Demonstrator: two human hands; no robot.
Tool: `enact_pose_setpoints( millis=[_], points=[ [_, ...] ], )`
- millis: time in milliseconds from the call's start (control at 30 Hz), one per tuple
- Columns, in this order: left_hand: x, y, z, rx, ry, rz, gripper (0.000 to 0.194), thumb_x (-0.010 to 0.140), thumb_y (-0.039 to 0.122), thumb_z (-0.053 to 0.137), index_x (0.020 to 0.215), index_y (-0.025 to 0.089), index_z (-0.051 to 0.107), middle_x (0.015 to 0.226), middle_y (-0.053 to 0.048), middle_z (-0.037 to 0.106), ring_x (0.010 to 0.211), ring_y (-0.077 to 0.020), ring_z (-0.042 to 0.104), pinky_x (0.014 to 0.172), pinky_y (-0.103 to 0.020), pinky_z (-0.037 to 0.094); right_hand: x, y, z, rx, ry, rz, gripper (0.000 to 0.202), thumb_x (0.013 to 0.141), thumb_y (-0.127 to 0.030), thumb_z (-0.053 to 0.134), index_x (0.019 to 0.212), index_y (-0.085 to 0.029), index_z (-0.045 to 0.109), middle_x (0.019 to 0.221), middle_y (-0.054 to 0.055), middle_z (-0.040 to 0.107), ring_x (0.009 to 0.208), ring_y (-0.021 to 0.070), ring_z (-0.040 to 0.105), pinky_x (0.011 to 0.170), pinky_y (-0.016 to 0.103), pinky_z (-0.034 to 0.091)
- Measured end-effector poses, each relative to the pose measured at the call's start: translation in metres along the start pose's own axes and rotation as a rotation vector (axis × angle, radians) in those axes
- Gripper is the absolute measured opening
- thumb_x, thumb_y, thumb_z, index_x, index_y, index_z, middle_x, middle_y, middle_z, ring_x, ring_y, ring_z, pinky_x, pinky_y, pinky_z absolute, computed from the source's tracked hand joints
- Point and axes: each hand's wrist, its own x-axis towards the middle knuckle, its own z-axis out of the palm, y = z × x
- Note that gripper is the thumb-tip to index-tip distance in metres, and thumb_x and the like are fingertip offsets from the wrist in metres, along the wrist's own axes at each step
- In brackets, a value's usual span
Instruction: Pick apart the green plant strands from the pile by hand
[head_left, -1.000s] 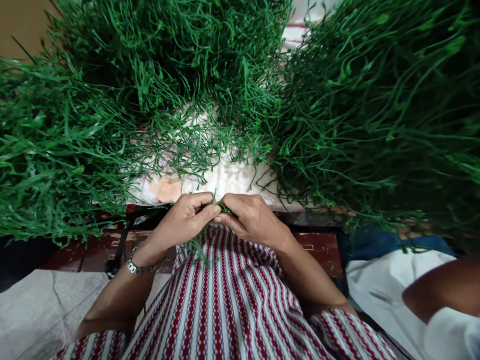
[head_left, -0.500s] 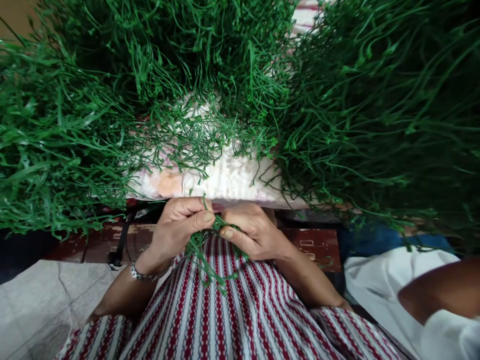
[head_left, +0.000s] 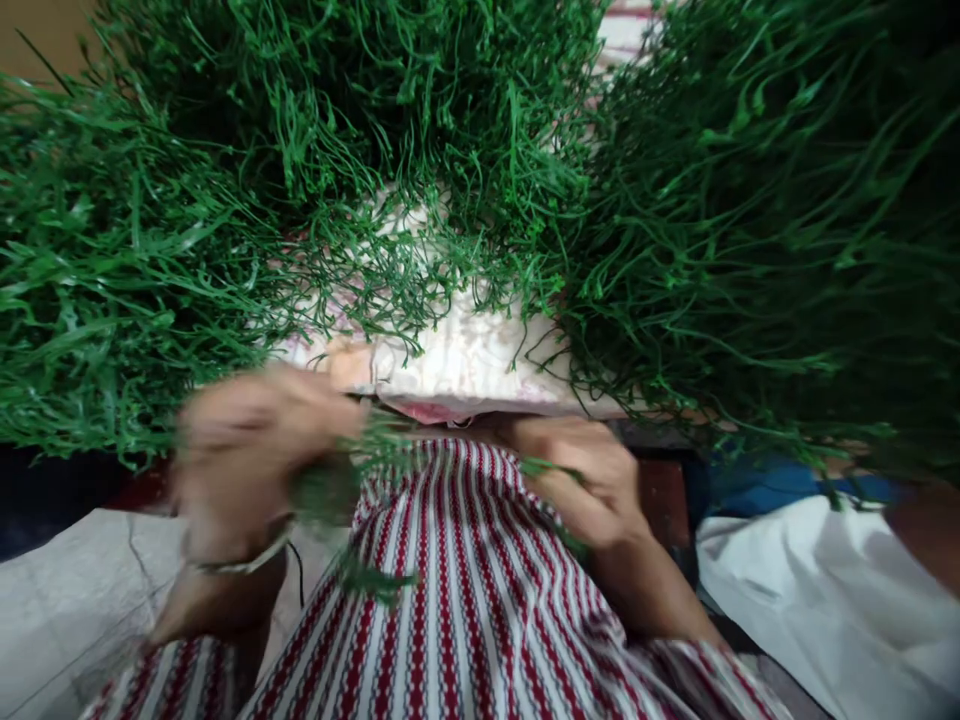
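Observation:
My left hand (head_left: 259,450), smeared by motion, is closed on a bunch of thin green stems (head_left: 326,495) that dangles below its fingers over my lap. A few green stem ends (head_left: 551,467) poke out of my closed right hand (head_left: 589,480), whose fingers curl toward me. The two hands are well apart, both at the near edge of a pale flowered cloth (head_left: 472,355). Loose thin stems with small forked tips (head_left: 405,275) lie scattered on that cloth. I cannot make out how many stems each hand holds.
Large heaps of the same greens rise at the left (head_left: 112,290), the back (head_left: 337,90) and the right (head_left: 750,230). Beside me on the right are another person's arm (head_left: 930,535) and white clothing (head_left: 825,590). Pale floor tiles (head_left: 82,590) show at lower left.
My hands were together over the stems and have pulled apart. The left went left with the bunch, the right went right with a few stems. The other person's arm shifted right.

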Motion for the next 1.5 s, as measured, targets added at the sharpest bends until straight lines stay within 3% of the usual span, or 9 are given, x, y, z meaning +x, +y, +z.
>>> enact_pose_setpoints(
  millis=[100, 233, 533, 733, 900, 1067, 1267, 1400, 1500],
  points=[
    [-0.002, -0.010, 0.001, -0.170, -0.055, -0.070, 0.024, 0.077, 0.033, 0.059, 0.058, 0.020, 0.057, 0.048, 0.001, 0.038, 0.045, -0.0105, 0.034, 0.045, -0.028, 0.029, 0.006, 0.002, -0.001, -0.116, 0.048, -0.005, 0.028, 0.089, -0.025, 0.042, 0.062, -0.018, 0.039, 0.056, 0.000, 0.041, 0.053, 0.0109, 0.041, 0.052, 0.026, 0.032],
    [0.001, -0.027, 0.013, -0.254, -0.192, -0.209, 0.022, 0.079, 0.031, 0.060, 0.062, 0.016, 0.058, 0.051, 0.002, 0.039, 0.048, -0.0088, 0.034, 0.046, -0.026, 0.025, 0.018, -0.002, 0.002, -0.234, 0.106, 0.089, 0.020, 0.090, -0.023, 0.041, 0.073, -0.016, 0.049, 0.069, 0.004, 0.052, 0.066, 0.0124, 0.049, 0.061, 0.026, 0.038],
    [0.009, -0.043, 0.034, -0.107, -0.125, -0.135, 0.030, 0.079, 0.034, 0.060, 0.058, 0.014, 0.053, 0.053, 0.003, 0.040, 0.049, -0.0064, 0.032, 0.045, -0.021, 0.024, 0.026, 0.002, 0.014, 0.029, -0.014, 0.380, 0.025, 0.086, -0.032, 0.052, 0.068, -0.015, 0.047, 0.058, -0.005, 0.037, 0.053, 0.0052, 0.033, 0.050, 0.019, 0.027],
    [0.015, -0.041, 0.038, -0.234, -0.214, -0.354, 0.032, 0.077, 0.038, 0.061, 0.056, 0.014, 0.053, 0.047, 0.004, 0.040, 0.041, -0.0048, 0.028, 0.039, -0.020, 0.018, 0.024, 0.009, 0.017, 0.170, -0.021, 0.437, 0.028, 0.088, -0.033, 0.048, 0.067, -0.016, 0.043, 0.058, -0.005, 0.035, 0.052, 0.0055, 0.031, 0.050, 0.018, 0.028],
    [0.015, -0.046, 0.041, -0.236, -0.184, -0.333, 0.031, 0.077, 0.036, 0.061, 0.057, 0.015, 0.053, 0.046, 0.003, 0.043, 0.042, -0.0061, 0.035, 0.041, -0.021, 0.024, 0.023, 0.016, 0.020, -0.056, 0.012, 0.330, 0.017, 0.085, -0.031, 0.054, 0.078, -0.016, 0.049, 0.066, -0.004, 0.045, 0.059, 0.0067, 0.040, 0.056, 0.018, 0.033],
    [0.007, -0.048, 0.047, -0.070, -0.155, -0.167, 0.031, 0.080, 0.031, 0.059, 0.055, 0.015, 0.050, 0.050, 0.004, 0.041, 0.047, -0.0060, 0.034, 0.043, -0.022, 0.024, 0.021, 0.020, 0.027, -0.169, 0.039, 0.177, 0.028, 0.086, -0.020, 0.049, 0.061, -0.017, 0.036, 0.056, -0.005, 0.033, 0.051, 0.0059, 0.033, 0.051, 0.021, 0.026],
    [0.009, -0.030, 0.027, -0.104, 0.267, 0.065, 0.021, 0.084, 0.021, 0.053, 0.064, 0.019, 0.051, 0.053, 0.004, 0.045, 0.049, -0.0080, 0.041, 0.050, -0.024, 0.034, 0.007, 0.005, 0.014, -0.016, -0.070, -0.001, 0.029, 0.086, -0.021, 0.046, 0.059, -0.018, 0.039, 0.052, -0.004, 0.036, 0.048, 0.0075, 0.036, 0.049, 0.023, 0.028],
    [0.017, -0.026, 0.024, -0.038, -0.042, -0.039, 0.024, 0.081, 0.028, 0.059, 0.059, 0.017, 0.055, 0.052, 0.002, 0.048, 0.048, -0.0086, 0.041, 0.047, -0.024, 0.032, 0.011, -0.002, -0.004, -0.181, 0.109, 0.050, 0.012, 0.085, -0.014, 0.047, 0.075, -0.015, 0.054, 0.066, 0.002, 0.053, 0.062, 0.0112, 0.051, 0.059, 0.025, 0.040],
    [0.023, -0.030, 0.031, -0.169, -0.048, -0.119, 0.024, 0.080, 0.033, 0.059, 0.062, 0.017, 0.057, 0.051, 0.002, 0.048, 0.047, -0.0083, 0.041, 0.047, -0.023, 0.031, 0.017, -0.004, -0.013, -0.265, 0.138, 0.033, 0.012, 0.083, -0.008, 0.048, 0.086, -0.014, 0.059, 0.083, 0.007, 0.060, 0.082, 0.0148, 0.057, 0.073, 0.029, 0.045]
  ],
)
